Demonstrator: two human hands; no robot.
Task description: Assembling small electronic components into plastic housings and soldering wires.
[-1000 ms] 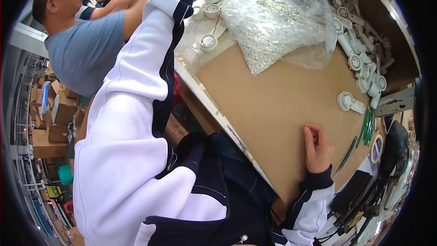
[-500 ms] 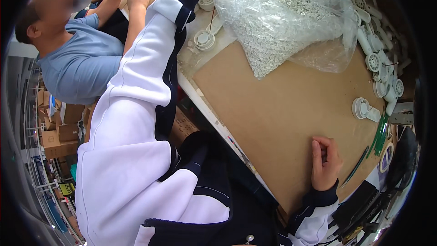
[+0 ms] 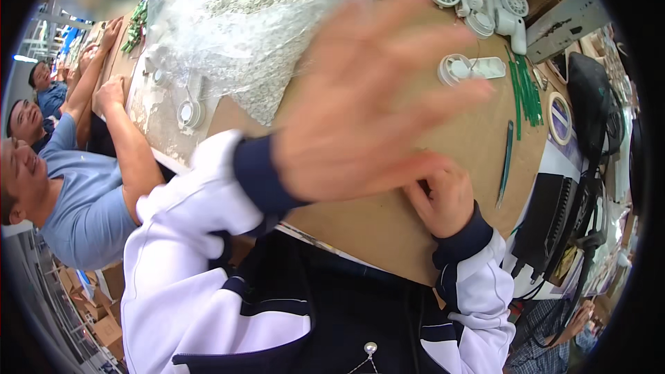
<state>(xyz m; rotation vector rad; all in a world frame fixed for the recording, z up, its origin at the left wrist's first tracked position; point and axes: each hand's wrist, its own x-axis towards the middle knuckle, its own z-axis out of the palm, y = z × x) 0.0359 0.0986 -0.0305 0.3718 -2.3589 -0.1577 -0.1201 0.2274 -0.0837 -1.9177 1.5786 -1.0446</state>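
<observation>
My left hand is raised over the board in front of me, smeared by motion. Its fingers are spread, and I see nothing in them. Below and to its right, my right hand rests on the brown board with its fingers curled in and nothing visible in them. Behind the left hand lies a clear plastic bag full of small whitish pieces, partly covered by that hand. A white round part with a flat arm lies beyond the right hand. Right of that hand is a slim dark-green tool.
White plastic parts are heaped at the back. Green strips, a tape roll and a black box with cables line the right side. Another white part lies left. A co-worker in blue sits at left.
My left hand has come back from the far left beside the bag to the middle, over the board. The view has swung left. My right hand stays curled on the board.
</observation>
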